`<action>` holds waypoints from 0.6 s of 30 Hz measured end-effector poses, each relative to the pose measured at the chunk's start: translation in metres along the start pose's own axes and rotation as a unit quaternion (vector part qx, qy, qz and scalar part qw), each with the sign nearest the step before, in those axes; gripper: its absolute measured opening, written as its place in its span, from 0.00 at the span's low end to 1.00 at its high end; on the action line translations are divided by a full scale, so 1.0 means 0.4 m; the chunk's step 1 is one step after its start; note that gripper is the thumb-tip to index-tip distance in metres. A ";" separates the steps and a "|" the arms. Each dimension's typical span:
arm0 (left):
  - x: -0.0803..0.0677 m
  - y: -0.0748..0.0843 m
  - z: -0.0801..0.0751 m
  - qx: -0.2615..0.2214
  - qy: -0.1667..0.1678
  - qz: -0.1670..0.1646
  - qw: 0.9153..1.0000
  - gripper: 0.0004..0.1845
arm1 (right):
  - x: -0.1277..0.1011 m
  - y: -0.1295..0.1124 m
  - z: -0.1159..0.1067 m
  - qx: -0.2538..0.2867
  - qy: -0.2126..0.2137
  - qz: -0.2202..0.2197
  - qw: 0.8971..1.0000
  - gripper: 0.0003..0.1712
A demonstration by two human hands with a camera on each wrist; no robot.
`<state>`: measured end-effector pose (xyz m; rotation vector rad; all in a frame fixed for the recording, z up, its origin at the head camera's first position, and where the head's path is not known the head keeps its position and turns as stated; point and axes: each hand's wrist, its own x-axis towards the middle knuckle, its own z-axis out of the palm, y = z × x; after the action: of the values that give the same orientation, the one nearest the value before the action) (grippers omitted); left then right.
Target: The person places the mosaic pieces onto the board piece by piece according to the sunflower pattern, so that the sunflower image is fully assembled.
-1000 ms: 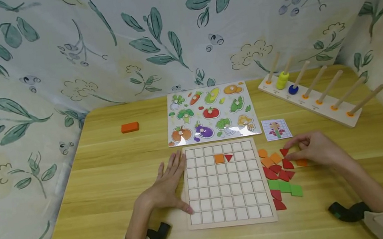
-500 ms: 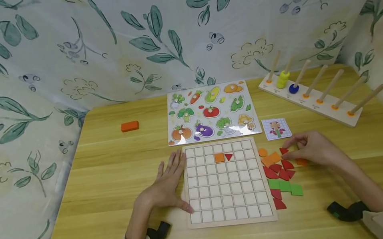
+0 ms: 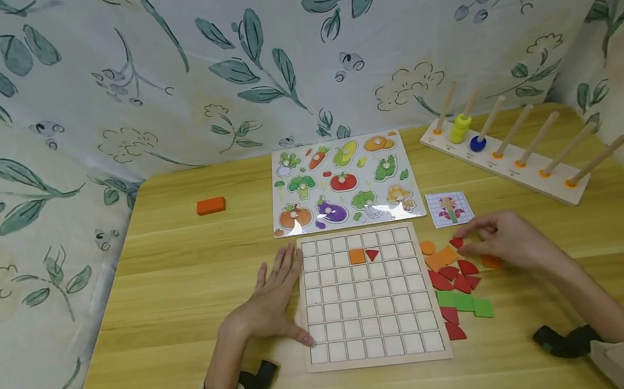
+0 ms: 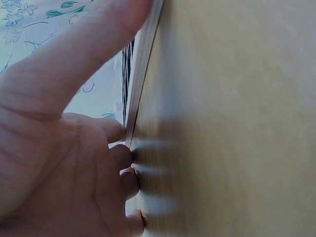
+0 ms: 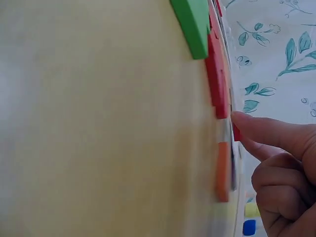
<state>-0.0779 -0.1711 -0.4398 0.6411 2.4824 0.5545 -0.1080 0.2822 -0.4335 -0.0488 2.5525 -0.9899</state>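
head camera: over on the left, a small orange-red block [image 3: 211, 206] sits on the wooden table [image 3: 155, 307]. next comes my left hand [image 3: 264, 309]. its fingers are spread wide and hold nothing, with the thumb and fingertips at the left edge of the grid board [image 3: 374, 308]. the left wrist view shows my thumb right on that edge too.

behind the board is a puzzle [image 3: 366, 159] with pictures of vegetables. in the second row of the board, an orange square [image 3: 357, 256] lies in one box, and a red triangle [image 3: 372, 255] lies in the box just to its right.

past the right edge there is a loose pile: an orange circle [image 3: 428, 247], orange pieces [image 3: 442, 259], red pieces [image 3: 440, 280] and green squares [image 3: 464, 302]. a little picture card [image 3: 450, 209] lies above them.

my right hand [image 3: 510, 242] has a narrow grip. my thumb and first finger pinch a small red piece [image 3: 456, 243], just below the card and near the orange ones. my other fingers are curled in.

farthest right, at the back, is a peg stand [image 3: 534, 172] with yellow rings [image 3: 460, 129] and a blue ring [image 3: 478, 144].
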 end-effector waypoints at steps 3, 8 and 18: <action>-0.001 0.001 0.000 -0.001 -0.001 -0.001 1.000 0.84 | 0.003 -0.023 -0.001 -0.007 0.003 -0.010 1.000 0.23; -0.003 0.000 0.000 -0.004 0.000 0.001 1.000 0.84 | 0.020 -0.094 0.025 0.024 -0.008 -0.048 0.999 0.20; -0.006 0.002 -0.002 -0.001 -0.002 -0.003 1.000 0.85 | 0.097 -0.262 0.156 0.093 -0.078 -0.113 0.986 0.11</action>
<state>-0.0764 -0.1718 -0.4379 0.6332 2.4792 0.5517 -0.1314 0.1571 -0.4204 -0.3566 2.3388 -1.2519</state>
